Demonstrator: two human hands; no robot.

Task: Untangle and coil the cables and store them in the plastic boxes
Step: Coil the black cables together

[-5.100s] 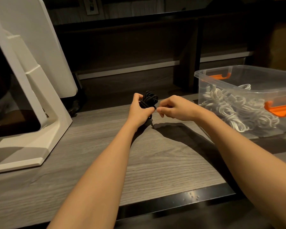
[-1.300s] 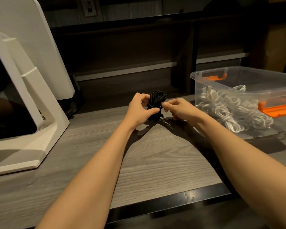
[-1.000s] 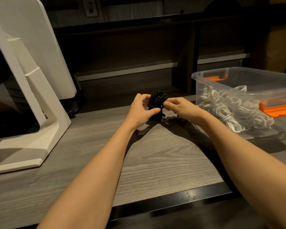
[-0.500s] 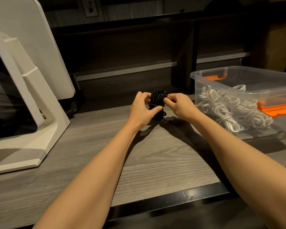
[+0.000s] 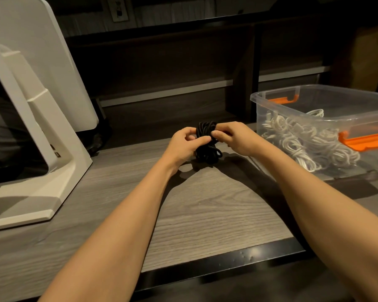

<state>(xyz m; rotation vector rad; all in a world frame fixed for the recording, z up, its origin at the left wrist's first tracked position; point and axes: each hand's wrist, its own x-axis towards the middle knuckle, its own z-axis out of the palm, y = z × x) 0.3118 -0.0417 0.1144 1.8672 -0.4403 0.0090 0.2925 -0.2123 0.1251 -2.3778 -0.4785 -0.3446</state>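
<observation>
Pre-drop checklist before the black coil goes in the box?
1. Black cable coil bundled, no long tail trailing: ok.
2. Left hand grips coil: ok.
3. Right hand pinches coil's top: ok.
4. End wrap secured: cannot tell, fingers hide it.
5. Plastic box open, no lid on: ok.
6. Room above white cables in the box: ok.

Grey wood-grain desk (image 5: 205, 214) (dim, dark shelving (image 5: 172, 62))
</observation>
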